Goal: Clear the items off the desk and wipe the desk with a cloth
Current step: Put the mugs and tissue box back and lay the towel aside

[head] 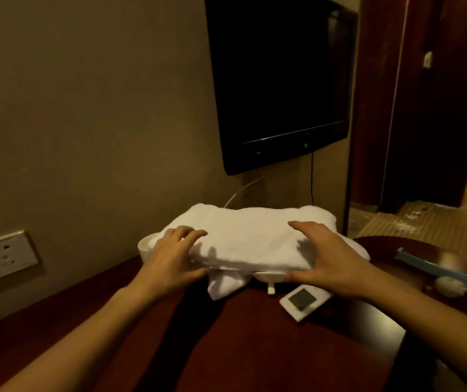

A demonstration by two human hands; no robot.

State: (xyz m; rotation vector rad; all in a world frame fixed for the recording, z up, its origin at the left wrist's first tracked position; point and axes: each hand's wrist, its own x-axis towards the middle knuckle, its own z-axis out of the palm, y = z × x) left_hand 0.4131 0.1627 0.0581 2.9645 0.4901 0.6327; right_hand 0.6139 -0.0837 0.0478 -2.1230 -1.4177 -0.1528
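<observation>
A folded white cloth (252,236) lies on top of a white tray (145,246) at the back of the dark red desk (255,349). My left hand (174,257) clasps the cloth's left end, fingers on top and thumb under its front edge. My right hand (330,261) clasps the right end in the same way. A loose corner of the cloth hangs down at the front. A small white remote with a grey screen (301,302) lies on the desk just below my right hand.
A black wall-mounted television (280,80) hangs right above the cloth, with cables running down behind it. A wall socket (3,254) sits at the left. A blue-green flat object (447,274) and a small pale item (449,287) lie at the desk's right edge.
</observation>
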